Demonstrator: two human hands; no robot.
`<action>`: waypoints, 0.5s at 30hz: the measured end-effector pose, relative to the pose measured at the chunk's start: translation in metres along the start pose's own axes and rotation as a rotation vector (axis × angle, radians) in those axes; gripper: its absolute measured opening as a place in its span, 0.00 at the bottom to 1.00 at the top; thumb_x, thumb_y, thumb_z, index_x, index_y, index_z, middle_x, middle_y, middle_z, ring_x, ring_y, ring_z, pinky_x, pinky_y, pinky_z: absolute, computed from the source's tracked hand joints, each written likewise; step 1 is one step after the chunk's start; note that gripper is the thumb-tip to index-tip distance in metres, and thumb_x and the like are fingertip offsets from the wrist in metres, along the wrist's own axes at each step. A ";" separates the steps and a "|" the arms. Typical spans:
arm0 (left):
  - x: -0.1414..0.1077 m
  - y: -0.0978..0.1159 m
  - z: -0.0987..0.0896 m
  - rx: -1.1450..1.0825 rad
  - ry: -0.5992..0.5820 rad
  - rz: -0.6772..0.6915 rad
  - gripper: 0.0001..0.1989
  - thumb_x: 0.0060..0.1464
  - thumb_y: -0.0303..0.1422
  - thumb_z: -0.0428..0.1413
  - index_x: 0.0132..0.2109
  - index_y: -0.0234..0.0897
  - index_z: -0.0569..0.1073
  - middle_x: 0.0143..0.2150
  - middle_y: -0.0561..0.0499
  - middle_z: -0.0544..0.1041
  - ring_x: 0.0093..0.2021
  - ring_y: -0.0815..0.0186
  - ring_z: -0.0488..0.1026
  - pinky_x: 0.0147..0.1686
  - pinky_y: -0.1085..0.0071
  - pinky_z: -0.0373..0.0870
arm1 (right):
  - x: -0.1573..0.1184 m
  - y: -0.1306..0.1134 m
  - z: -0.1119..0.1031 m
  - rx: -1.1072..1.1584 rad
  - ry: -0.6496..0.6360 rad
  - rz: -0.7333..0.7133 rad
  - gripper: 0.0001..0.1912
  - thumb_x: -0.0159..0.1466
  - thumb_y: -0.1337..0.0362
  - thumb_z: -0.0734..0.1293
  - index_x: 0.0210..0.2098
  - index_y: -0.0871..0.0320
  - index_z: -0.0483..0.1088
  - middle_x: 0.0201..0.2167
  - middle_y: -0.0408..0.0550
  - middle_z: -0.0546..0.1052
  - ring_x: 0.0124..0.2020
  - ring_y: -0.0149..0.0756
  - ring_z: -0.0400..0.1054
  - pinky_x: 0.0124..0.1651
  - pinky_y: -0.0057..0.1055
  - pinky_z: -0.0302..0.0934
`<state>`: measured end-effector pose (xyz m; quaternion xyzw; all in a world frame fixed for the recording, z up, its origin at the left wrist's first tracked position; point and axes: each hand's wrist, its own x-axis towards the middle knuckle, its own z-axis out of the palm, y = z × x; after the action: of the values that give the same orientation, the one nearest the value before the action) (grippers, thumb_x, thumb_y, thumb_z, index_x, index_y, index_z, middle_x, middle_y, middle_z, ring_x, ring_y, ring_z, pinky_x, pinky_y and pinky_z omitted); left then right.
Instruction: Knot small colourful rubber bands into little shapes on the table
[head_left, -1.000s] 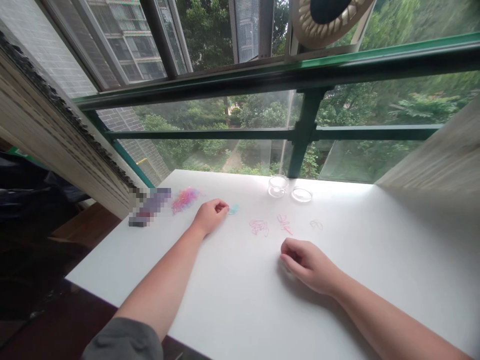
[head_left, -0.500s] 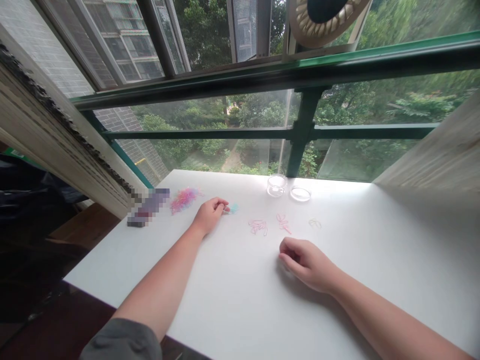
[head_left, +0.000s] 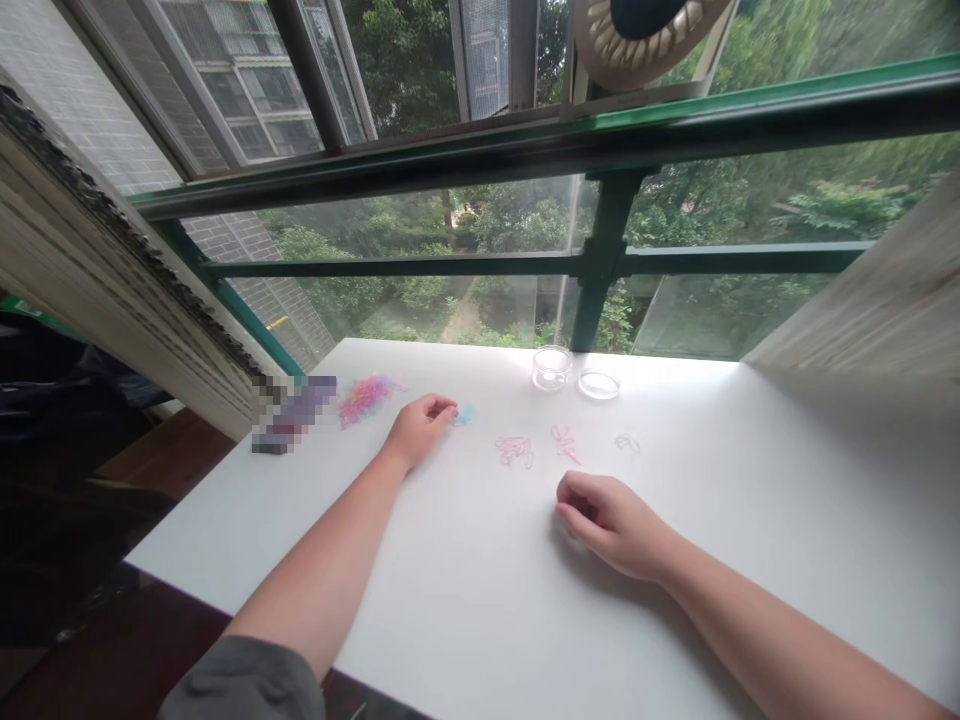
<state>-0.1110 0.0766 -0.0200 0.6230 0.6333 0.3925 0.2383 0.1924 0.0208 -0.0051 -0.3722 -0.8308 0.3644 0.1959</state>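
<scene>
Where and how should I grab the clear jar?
Probably by its round wall, thumb and fingers on opposite sides, coming from the near side: the jar stands upright, and the lid lies close to its right.

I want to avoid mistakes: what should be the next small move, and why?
Perhaps the left hand should part its fingertips slightly: they are close together at the edge of the blue pile, and I cannot tell whether they hold anything.

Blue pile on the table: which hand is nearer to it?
Left. The left hand is at the left edge of the blue pile; the right hand is farther, lower right in view.
</scene>
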 end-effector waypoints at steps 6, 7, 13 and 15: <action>-0.001 0.001 0.000 -0.050 -0.029 -0.019 0.17 0.52 0.44 0.52 0.39 0.35 0.74 0.38 0.46 0.78 0.40 0.62 0.73 0.41 0.69 0.67 | 0.000 0.000 -0.001 0.004 -0.003 0.002 0.06 0.61 0.67 0.58 0.27 0.57 0.58 0.21 0.39 0.63 0.23 0.28 0.54 0.27 0.26 0.51; -0.001 0.001 0.001 -0.059 -0.031 -0.017 0.18 0.52 0.44 0.51 0.39 0.35 0.74 0.38 0.46 0.78 0.40 0.62 0.73 0.41 0.69 0.67 | 0.000 0.000 -0.001 0.003 -0.002 0.001 0.06 0.61 0.66 0.58 0.27 0.57 0.58 0.21 0.39 0.63 0.23 0.28 0.54 0.27 0.26 0.51; -0.001 0.002 0.000 -0.022 0.014 -0.015 0.14 0.52 0.38 0.50 0.41 0.36 0.74 0.39 0.48 0.78 0.38 0.65 0.73 0.39 0.70 0.68 | 0.000 -0.001 -0.001 -0.001 -0.009 -0.004 0.06 0.61 0.66 0.57 0.27 0.57 0.58 0.21 0.39 0.63 0.23 0.28 0.54 0.27 0.26 0.51; -0.002 0.004 -0.001 0.034 0.014 0.000 0.13 0.51 0.36 0.50 0.42 0.37 0.74 0.40 0.49 0.77 0.36 0.66 0.72 0.38 0.70 0.68 | 0.000 -0.001 -0.001 -0.004 -0.011 -0.001 0.06 0.61 0.67 0.57 0.27 0.57 0.58 0.21 0.39 0.63 0.23 0.28 0.54 0.27 0.26 0.51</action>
<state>-0.1092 0.0746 -0.0167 0.6242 0.6415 0.3860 0.2232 0.1924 0.0208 -0.0040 -0.3703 -0.8328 0.3645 0.1909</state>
